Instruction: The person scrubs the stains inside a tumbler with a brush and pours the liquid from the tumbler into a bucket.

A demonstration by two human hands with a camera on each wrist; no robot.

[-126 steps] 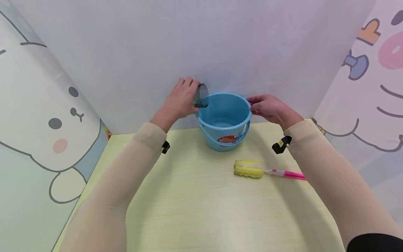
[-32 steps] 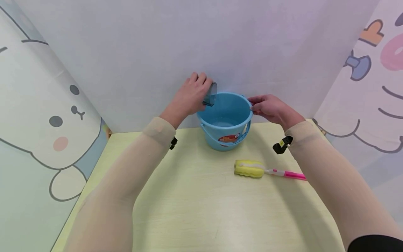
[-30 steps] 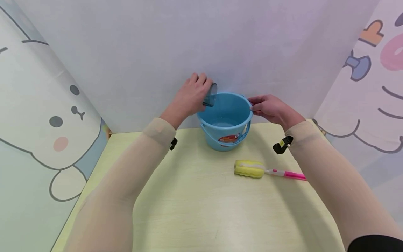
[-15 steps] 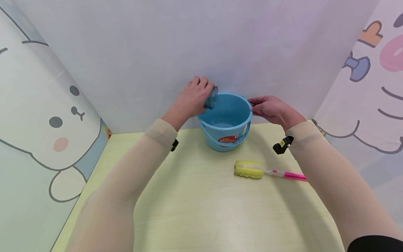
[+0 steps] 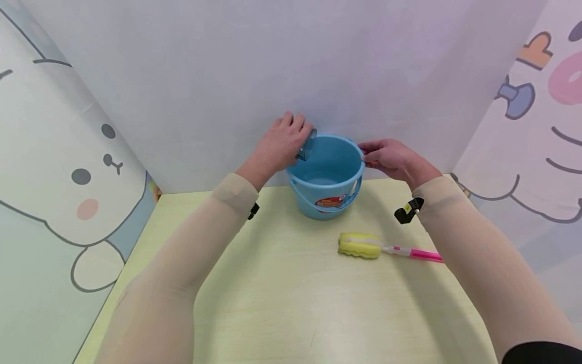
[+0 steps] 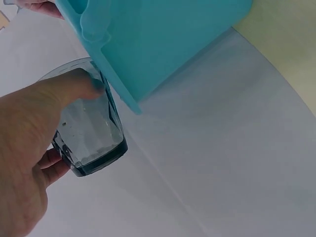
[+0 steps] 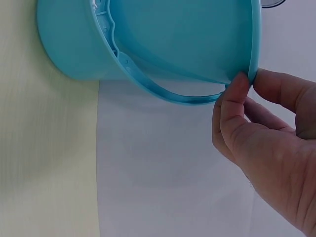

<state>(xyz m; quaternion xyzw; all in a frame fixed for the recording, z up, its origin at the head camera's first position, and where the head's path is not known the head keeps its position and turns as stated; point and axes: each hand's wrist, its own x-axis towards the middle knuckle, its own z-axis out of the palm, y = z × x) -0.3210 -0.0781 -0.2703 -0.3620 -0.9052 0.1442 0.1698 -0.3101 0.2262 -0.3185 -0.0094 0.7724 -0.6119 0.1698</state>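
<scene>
A blue plastic bucket (image 5: 326,194) stands upright near the back of the table, its handle hanging down over the front. My left hand (image 5: 283,144) holds a clear, dark-tinted glass cup (image 5: 306,146) at the left of the rim, mouth tipped toward the bucket's inside. In the left wrist view, the thumb lies across the cup (image 6: 91,128) and other fingers curl beneath it. A few small specks or drops show on its wall. My right hand (image 5: 386,157) pinches the right side of the rim between thumb and fingers, plain in the right wrist view (image 7: 271,113).
A cup brush (image 5: 361,245) with a yellow sponge head and pink-and-white handle lies on the table (image 5: 291,298) in front of the bucket, its handle end hidden by the right sleeve. A pale wall (image 5: 218,91) rises right behind the bucket; cartoon-printed panels flank both sides.
Over the last seconds my left hand moved the cup rightward over the rim, then dipped it slightly lower, tilting it further. My right hand has kept its pinch on the bucket's rim.
</scene>
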